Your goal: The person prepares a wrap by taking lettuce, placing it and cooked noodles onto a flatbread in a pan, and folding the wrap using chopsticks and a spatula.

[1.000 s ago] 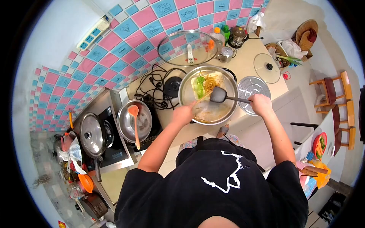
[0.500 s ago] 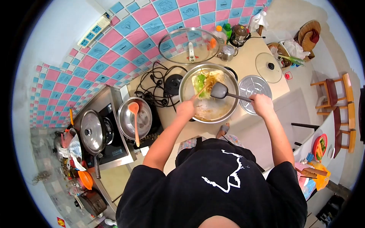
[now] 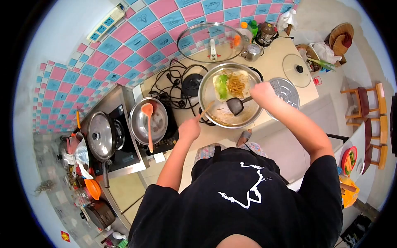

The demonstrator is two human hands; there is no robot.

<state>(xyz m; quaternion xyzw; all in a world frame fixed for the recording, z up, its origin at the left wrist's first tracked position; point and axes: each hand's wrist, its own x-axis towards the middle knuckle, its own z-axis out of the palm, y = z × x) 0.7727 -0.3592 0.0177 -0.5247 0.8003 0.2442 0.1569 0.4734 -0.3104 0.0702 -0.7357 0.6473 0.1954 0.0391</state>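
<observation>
A: With the large pan [image 3: 206,93] as our clock and twelve towards the tiled wall [image 3: 140,41], what could go wrong?

B: Spilling, I'd say. The brown strips [image 3: 236,85] lie loose on what looks like bread [image 3: 247,79], up near twelve, with a green leaf [image 3: 223,87] on its left. A hard shove from the spatula [image 3: 235,106] could tip the strips off.

A: Where are the hands?

B: Apart. The right hand [image 3: 263,94] is at three, over the rim, clamped on the spatula, whose head sits just off centre towards five. The left hand [image 3: 189,129] is outside, at eight, closed around chopsticks [image 3: 208,108]; I can't tell whether there are two.

A: Any other danger?

B: If the metal is hot, a low right wrist might get burnt. The black cords [image 3: 171,84], bunched near ten, could snag on something too.

A: And the other containers?

B: Between eight and nine, a smaller pan [image 3: 138,124] holds an orange spoon [image 3: 149,126]. Further out that way, a lidded pan [image 3: 102,124] hides its contents. Out at four, a red dish [image 3: 344,159] carries green and orange food.
</observation>
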